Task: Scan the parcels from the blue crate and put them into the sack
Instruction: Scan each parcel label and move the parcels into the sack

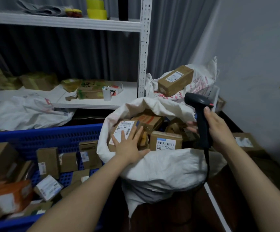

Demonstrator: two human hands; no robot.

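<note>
The left hand (129, 144) lies flat, fingers straight and spread, pressing on a brown cardboard parcel with a white label (125, 128). The parcel sits under the palm, inside the open mouth of a white woven sack (166, 166) among other boxes. To the right of it, the right hand (218, 129) grips the handle of a black corded barcode scanner (201, 118) above the sack. Left of the left hand, a blue plastic crate (55, 133) holds more small cardboard parcels (47, 160).
</note>
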